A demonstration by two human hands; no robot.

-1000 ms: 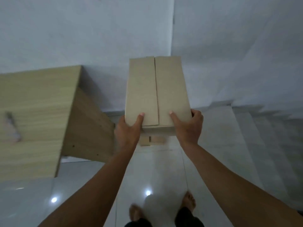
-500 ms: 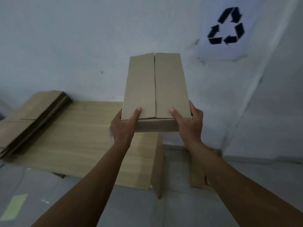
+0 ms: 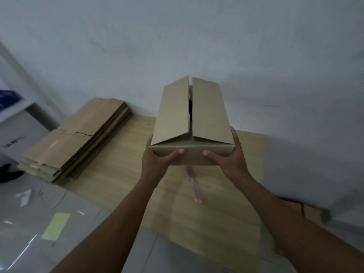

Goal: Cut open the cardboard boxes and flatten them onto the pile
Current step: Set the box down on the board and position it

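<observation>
Cardboard box (image 3: 192, 123): held above bench (image 3: 122, 174), near end clasped by left hand (image 3: 157, 160) and right hand (image 3: 229, 160), fingers wrapped underneath. Top flaps gaping, unsealed. Judged light, stiff-walled, crushable; best gripped at corners. Flattened pile (image 3: 78, 138) at ten o'clock.

Blurred pinkish tool (image 3: 194, 184) beneath box (image 3: 192, 117)

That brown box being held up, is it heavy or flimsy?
Probably light: the left hand and right hand hold the cardboard box up by one end alone. Its walls look fairly stiff, keeping square corners. The top flaps gape apart, so they would likely flop open if it were tilted.
</observation>
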